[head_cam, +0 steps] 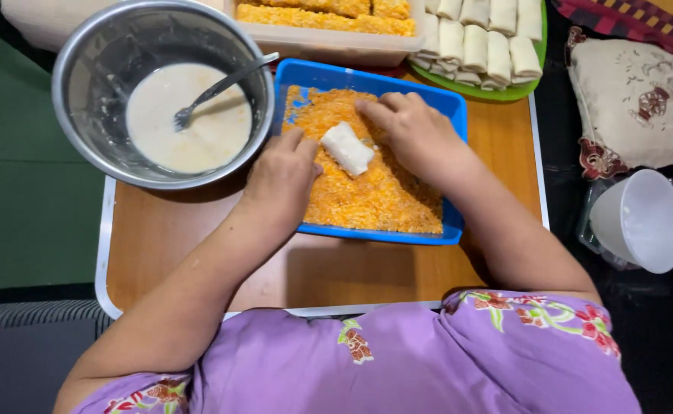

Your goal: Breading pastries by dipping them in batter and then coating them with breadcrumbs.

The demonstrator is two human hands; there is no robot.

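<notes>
Head view looked down on a wooden table (pixel 198 253); a clear tub of crumbed pieces (pixel 329 23) and a green plate of plain rolls (pixel 497 93) were cut off at the top edge. Left hand (pixel 281 182) rested palm down on the crumbs (pixel 367 199), fingers together; right hand (pixel 413 132) lay flat, fingers slightly spread; neither gripped the white roll (pixel 346 148) lying between them in the blue tray (pixel 444 107). A steel bowl (pixel 83 100) held pale batter and a fork (pixel 218 90).
</notes>
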